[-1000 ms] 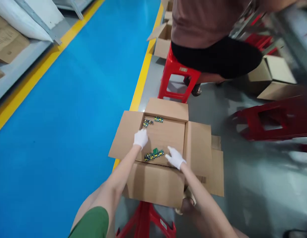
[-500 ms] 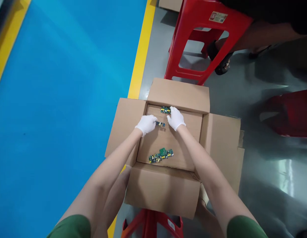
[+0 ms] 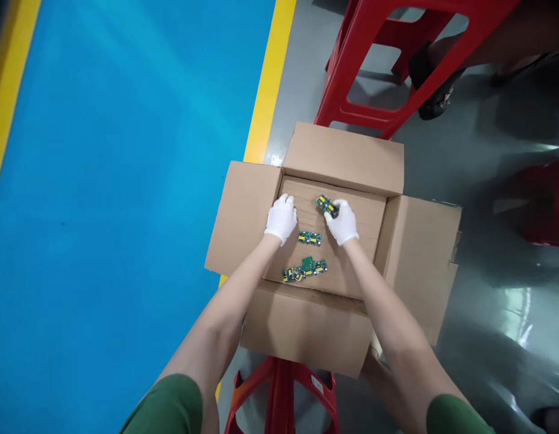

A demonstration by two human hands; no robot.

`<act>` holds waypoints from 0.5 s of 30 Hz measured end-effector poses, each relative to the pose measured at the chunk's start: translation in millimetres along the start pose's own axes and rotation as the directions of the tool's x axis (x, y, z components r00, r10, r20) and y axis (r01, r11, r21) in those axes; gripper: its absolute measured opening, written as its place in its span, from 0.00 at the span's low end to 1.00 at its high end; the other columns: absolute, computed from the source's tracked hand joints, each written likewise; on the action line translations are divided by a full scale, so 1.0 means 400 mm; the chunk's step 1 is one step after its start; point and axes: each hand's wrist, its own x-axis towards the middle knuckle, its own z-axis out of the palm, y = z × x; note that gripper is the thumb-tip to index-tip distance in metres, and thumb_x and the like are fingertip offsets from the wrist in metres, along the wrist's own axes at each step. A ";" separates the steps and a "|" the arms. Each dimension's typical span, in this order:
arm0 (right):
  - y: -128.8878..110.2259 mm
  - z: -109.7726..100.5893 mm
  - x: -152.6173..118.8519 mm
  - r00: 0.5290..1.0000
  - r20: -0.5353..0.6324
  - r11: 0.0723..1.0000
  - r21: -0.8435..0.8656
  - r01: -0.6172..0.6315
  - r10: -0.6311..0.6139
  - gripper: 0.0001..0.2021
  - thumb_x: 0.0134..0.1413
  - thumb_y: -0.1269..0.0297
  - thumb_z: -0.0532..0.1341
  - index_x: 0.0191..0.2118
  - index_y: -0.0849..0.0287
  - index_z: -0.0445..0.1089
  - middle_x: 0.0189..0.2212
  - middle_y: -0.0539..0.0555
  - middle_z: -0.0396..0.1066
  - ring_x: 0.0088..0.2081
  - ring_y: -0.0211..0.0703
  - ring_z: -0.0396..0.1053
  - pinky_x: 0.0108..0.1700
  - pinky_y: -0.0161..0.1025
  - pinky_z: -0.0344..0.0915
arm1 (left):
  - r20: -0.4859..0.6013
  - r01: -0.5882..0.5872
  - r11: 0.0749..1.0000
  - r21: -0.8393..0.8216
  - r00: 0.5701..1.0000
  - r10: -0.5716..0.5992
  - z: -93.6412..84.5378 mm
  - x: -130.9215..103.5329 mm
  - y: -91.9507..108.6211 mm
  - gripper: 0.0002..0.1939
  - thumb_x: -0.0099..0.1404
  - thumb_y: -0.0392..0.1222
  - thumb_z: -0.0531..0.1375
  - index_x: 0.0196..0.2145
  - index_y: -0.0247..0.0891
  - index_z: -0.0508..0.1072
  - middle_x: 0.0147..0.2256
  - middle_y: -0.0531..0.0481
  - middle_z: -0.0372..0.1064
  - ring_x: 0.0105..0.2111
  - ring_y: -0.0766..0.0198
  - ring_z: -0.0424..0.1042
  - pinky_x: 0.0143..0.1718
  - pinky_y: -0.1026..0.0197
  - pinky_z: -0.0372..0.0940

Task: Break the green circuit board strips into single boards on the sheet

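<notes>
My right hand (image 3: 343,222), in a white glove, grips a green circuit board piece (image 3: 326,205) with yellow parts, tilted above the cardboard bottom. To the left, my gloved left hand (image 3: 281,217) is over the box's left side with fingers curled; whether anything is in them is hidden. Between and below the hands lies another board piece (image 3: 309,238) on the cardboard. Nearer to me, a cluster of several boards (image 3: 305,269) sits close to the near wall.
The open cardboard box (image 3: 343,150) has its flaps spread, with a red stool (image 3: 282,398) under it. Beyond stands another red stool (image 3: 324,102), with a person's leg and shoe (image 3: 435,102) beside it. A yellow line (image 3: 268,84) borders the blue floor (image 3: 126,211).
The board from my left hand now lies on the cardboard above the cluster. My right hand has lifted the far board. My left hand has moved up and away. The view has shifted.
</notes>
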 end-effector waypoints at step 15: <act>-0.006 0.063 -0.225 0.969 0.133 0.976 0.093 0.198 -0.210 0.27 0.56 0.64 0.60 0.62 0.65 0.60 0.64 0.67 0.55 0.65 0.60 0.51 0.66 0.56 0.51 | 0.034 -0.010 0.991 -0.136 0.999 0.015 0.056 -0.097 -0.041 0.12 0.68 0.35 0.54 0.48 0.37 0.72 0.50 0.40 0.67 0.51 0.53 0.67 0.55 0.52 0.62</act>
